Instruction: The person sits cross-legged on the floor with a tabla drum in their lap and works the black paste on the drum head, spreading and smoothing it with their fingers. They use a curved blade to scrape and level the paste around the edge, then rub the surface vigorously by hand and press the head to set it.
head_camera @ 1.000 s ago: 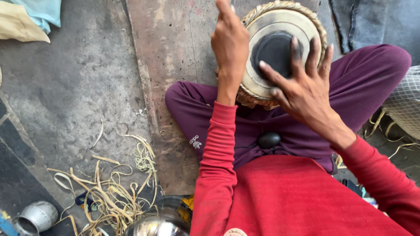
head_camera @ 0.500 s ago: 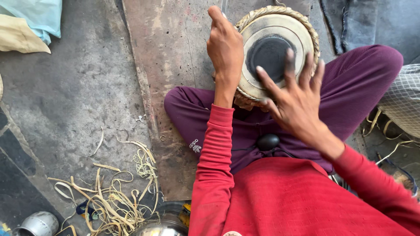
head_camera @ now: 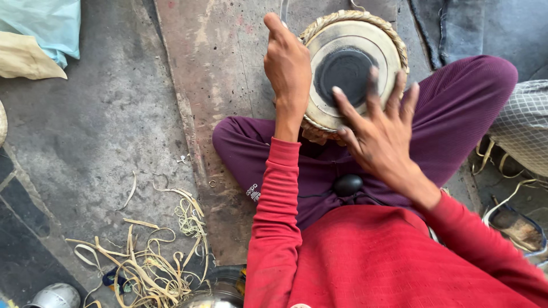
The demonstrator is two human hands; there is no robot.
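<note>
**Inspector:** State the position of the work piece.

**Assistant:** The round hand drum with pale skin, black centre patch and braided straw-coloured rim (head_camera: 351,68) rests between the person's knees, on the folded legs in maroon trousers (head_camera: 456,114). Its head faces up toward the camera, tilted slightly away from the body.

**Inspector:** And the left hand (head_camera: 288,65)?

**Assistant:** It sits at the drum's left edge, touching the rim. The fingers are curled closed, index raised; a thin pale strip appears to rise from them, though whether it is gripped cannot be confirmed.

**Inspector:** The right hand (head_camera: 379,134)?

**Assistant:** Fingers (head_camera: 371,85) spread wide, holding nothing. It lies over the near, lower part of the drumhead, fingertips pointing toward the black patch. Contact with the skin cannot be told for certain.

**Inspector:** Which hand is nearer the patch?

**Assistant:** The right; the patch lies just ahead of its fingertips.

**Inspector:** Surroundings?

**Assistant:** A smooth black oval stone (head_camera: 348,184) lies in the lap. Pale cut strips in a loose heap (head_camera: 148,256) lie on the grey concrete floor (head_camera: 103,125), well to the left.
</note>
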